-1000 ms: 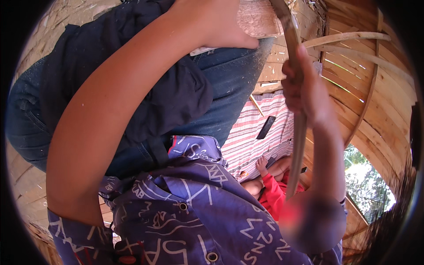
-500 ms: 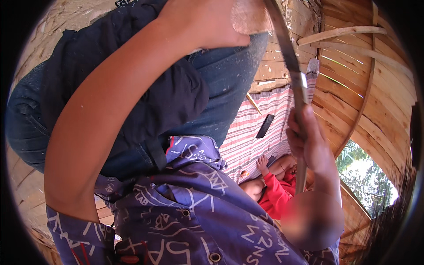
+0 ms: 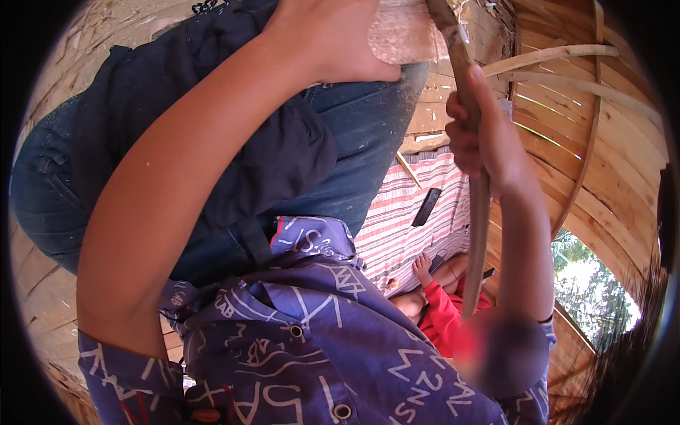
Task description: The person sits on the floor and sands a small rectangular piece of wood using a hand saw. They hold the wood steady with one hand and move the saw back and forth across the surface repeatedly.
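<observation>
At the upper edge, my left hand (image 3: pixel 333 39) grips a pale block of wood (image 3: pixel 407 35), its thumb along the near side. The block rests above my knee in jeans (image 3: pixel 368 120); its far end is cut off by the picture edge. My right hand (image 3: pixel 485 131) is closed round the long wooden handle of a knife (image 3: pixel 478 234), the thumb lying along it. The handle's rear end runs back toward my chest. The front of the knife lies beside the block's right side, and most of its blade is out of view.
A striped cloth (image 3: pixel 397 227) covers floor planks to the right, with a black flat object (image 3: pixel 426 207) and a thin stick (image 3: pixel 409 170) on it. Another person in a red sleeve (image 3: pixel 443 326) sits close by. Curved wood strips (image 3: pixel 552 53) lean by the plank wall (image 3: pixel 623 177).
My right hand has moved up and away from me with the knife, carrying the blade mostly beyond the upper edge. My left hand still holds the wooden block in nearly the same place.
</observation>
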`<state>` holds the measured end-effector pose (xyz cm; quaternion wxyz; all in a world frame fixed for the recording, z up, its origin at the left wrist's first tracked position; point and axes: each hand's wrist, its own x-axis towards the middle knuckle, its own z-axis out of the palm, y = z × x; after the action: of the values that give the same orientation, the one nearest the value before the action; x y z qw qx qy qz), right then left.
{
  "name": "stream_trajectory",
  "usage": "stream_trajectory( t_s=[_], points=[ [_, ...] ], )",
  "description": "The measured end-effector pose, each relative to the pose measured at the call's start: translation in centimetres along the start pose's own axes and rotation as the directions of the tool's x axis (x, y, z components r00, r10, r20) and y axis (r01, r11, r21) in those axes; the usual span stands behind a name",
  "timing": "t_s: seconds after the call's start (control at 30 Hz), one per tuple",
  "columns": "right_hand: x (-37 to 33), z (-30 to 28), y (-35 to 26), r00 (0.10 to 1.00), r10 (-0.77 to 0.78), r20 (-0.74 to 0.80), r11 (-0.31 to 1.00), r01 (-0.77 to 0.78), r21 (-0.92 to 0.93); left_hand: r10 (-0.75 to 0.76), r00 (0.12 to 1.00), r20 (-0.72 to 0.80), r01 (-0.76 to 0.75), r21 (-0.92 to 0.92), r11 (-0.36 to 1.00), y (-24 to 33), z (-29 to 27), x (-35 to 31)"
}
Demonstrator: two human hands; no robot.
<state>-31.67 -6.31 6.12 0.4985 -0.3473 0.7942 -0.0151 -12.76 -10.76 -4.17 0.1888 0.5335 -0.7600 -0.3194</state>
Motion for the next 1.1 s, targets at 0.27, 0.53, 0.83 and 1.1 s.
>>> stream_trajectory(
  t_s=[0.27,0.53,0.83,1.1],
  points=[
    [-4.1,0.1,6.1,0.998,-0.037,-0.046,0.999,0.038,0.014,-0.088,0.984,0.156,0.104,-0.103,0.989,0.3,-1.2,0.6],
    [-11.9,-2.7,6.1,0.988,0.155,0.004,0.982,-0.154,0.105,-0.019,0.993,0.116,0.029,-0.081,0.996,0.3,-0.7,0.6],
    [-6.6,-2.3,3.2,0.987,0.137,-0.079,0.989,-0.140,-0.035,0.053,0.998,-0.031,-0.054,-0.017,0.998,0.2,1.4,0.6],
    [0.8,0.8,-0.6,0.999,0.033,-0.042,0.999,-0.031,0.044,0.036,0.989,0.141,-0.017,-0.131,0.991,0.0,-0.9,0.2]
  ],
)
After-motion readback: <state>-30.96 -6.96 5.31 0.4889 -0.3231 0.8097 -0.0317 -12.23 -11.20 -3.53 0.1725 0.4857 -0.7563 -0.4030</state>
